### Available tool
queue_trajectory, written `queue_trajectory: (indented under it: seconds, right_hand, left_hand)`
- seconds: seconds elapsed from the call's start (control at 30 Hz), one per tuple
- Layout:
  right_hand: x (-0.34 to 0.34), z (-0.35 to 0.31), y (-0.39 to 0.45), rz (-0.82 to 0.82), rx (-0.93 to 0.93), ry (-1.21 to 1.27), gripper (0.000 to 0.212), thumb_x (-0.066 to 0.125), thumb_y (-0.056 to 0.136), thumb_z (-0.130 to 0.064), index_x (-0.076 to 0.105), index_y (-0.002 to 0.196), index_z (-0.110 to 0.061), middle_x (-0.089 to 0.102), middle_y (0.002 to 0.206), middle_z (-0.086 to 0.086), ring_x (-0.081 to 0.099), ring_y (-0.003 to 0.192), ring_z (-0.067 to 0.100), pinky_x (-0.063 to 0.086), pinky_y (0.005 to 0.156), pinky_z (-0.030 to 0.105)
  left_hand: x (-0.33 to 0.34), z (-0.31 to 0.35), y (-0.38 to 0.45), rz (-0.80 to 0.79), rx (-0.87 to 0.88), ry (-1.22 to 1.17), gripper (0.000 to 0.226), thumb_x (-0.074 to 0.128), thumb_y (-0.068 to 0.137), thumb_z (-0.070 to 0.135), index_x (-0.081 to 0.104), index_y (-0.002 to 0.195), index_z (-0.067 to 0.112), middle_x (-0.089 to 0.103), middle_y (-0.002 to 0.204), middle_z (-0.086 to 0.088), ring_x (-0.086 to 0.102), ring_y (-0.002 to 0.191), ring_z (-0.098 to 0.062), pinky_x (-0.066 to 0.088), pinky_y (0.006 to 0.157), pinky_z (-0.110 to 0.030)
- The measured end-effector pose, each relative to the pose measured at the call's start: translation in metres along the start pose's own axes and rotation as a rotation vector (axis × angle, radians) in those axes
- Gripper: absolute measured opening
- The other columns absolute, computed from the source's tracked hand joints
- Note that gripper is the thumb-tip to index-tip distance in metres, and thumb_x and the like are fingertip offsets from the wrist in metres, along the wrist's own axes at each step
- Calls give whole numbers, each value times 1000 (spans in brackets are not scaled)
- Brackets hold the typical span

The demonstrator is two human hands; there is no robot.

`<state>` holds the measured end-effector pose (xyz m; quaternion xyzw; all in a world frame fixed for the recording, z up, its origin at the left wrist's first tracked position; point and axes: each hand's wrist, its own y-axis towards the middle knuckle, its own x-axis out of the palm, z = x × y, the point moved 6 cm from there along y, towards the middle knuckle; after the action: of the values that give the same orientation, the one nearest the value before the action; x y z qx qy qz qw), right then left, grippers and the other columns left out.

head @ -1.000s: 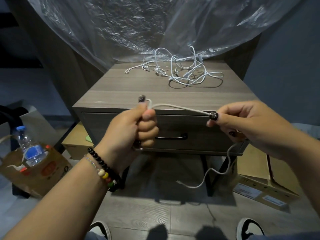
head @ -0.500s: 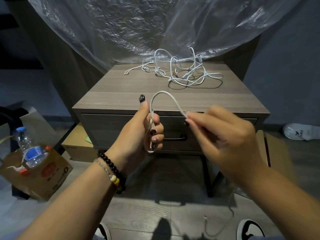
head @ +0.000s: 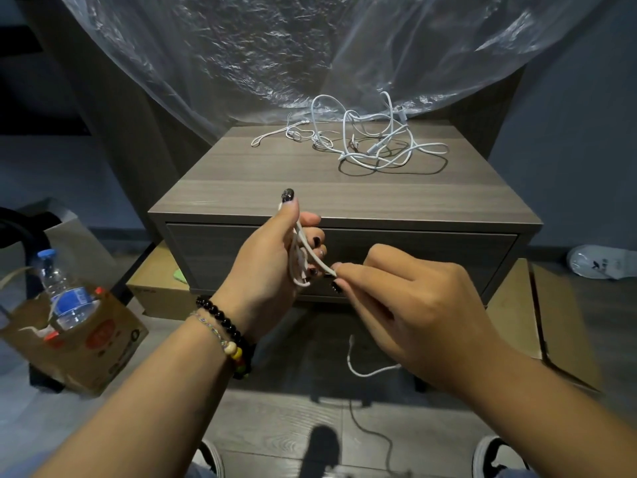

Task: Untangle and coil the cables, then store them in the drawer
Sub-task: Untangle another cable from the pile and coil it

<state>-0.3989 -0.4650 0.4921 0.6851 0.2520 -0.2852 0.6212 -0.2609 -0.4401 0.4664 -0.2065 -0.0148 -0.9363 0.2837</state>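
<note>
From the head camera, the left hand (head: 272, 267) is in the middle of the picture, with its fingers curled around a few loops of a white cable (head: 303, 250). Its thumb points up toward 12 o'clock. The right hand (head: 410, 305) is just beside it, at about 4 o'clock from the left hand. Its fingertips (head: 339, 270) pinch the same cable where it comes out of the loops. The loose end of the cable (head: 362, 369) hangs down below the right hand, toward 6 o'clock.

Behind the hands is a small wooden nightstand (head: 241, 198). Its drawer (head: 431, 257) is closed. On top, at about 12 o'clock from the hands, lies a messy pile of white cables (head: 375, 146), well apart from both hands.

At 9 o'clock, on the floor, a paper bag (head: 86, 346) holds a water bottle (head: 62, 291).
</note>
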Motion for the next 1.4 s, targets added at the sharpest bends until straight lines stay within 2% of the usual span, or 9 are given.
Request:
queue_trajectory:
  seconds: [0.27, 0.4, 0.5, 0.7, 0.83, 1.03, 1.13, 1.3, 1.4]
  right_hand:
    - [22, 4, -6, -199, 168, 315, 38, 45, 95, -24, 63, 125, -11, 57, 82, -4, 54, 65, 13, 50, 54, 33]
    - [32, 9, -11, -321, 357, 570, 36, 50, 95, -21, 61, 130, -22, 58, 81, -16, 58, 75, 8, 49, 64, 22]
    - [33, 7, -14, -390, 465, 693, 34, 51, 97, -15, 62, 127, -26, 63, 76, -17, 59, 69, 6, 49, 63, 20]
    - [30, 11, -15, -456, 641, 890, 26, 49, 98, -18, 71, 109, -26, 61, 54, -1, 41, 41, 5, 35, 45, 17]
    - [27, 27, -19, -562, 755, 786, 22, 54, 95, -23, 73, 86, -18, 59, 52, 2, 42, 36, 10, 35, 39, 17]
    - [14, 60, -17, -377, 794, 502, 18, 65, 85, -36, 77, 74, -27, 67, 60, 3, 55, 56, 18, 47, 58, 35]
    - [13, 57, -16, -313, 750, 483, 14, 66, 85, -33, 77, 76, -29, 72, 70, -2, 66, 70, 20, 55, 69, 40]
    - [14, 42, -13, -258, 626, 505, 8, 70, 83, -26, 78, 81, -29, 73, 74, -15, 67, 75, -1, 55, 72, 23]
    - [14, 33, -8, -202, 493, 486, 7, 72, 84, -23, 79, 83, -23, 70, 74, -19, 65, 74, -5, 49, 69, 11]
  left_hand:
    - [-5, 8, 5, 64, 154, -200, 25, 27, 103, 20, 50, 99, 9, 45, 72, -2, 45, 58, -9, 41, 57, -22]
    - [-16, 11, 12, 113, 145, -352, 22, 28, 103, 19, 47, 96, 12, 42, 66, 2, 41, 54, -6, 37, 60, -20]
    - [-28, 11, 17, 159, 113, -442, 22, 30, 103, 21, 48, 91, 14, 38, 61, 6, 36, 49, -4, 34, 53, -16]
    - [-45, 15, 16, 161, 88, -501, 26, 30, 103, 27, 47, 87, 15, 30, 61, 8, 26, 46, -3, 23, 41, -12]
    - [-58, 20, 14, 148, 70, -571, 29, 31, 102, 28, 48, 82, 16, 28, 57, 10, 25, 41, -4, 21, 37, -13]
    - [-30, 11, 2, -113, -60, -361, 18, 39, 92, 26, 46, 79, 18, 27, 54, 10, 24, 37, -3, 18, 32, -13]
    - [-23, 9, -3, -130, -74, -263, 21, 34, 96, 25, 44, 79, 19, 32, 57, 8, 29, 39, -2, 24, 36, -10]
    - [-15, 6, -9, -113, -36, -96, 31, 30, 102, 22, 49, 79, 15, 67, 77, -7, 71, 73, -17, 59, 62, -26]
    - [-8, 2, -13, -149, -55, -21, 30, 30, 102, 21, 48, 80, 12, 72, 91, -16, 73, 83, -25, 59, 70, -37]
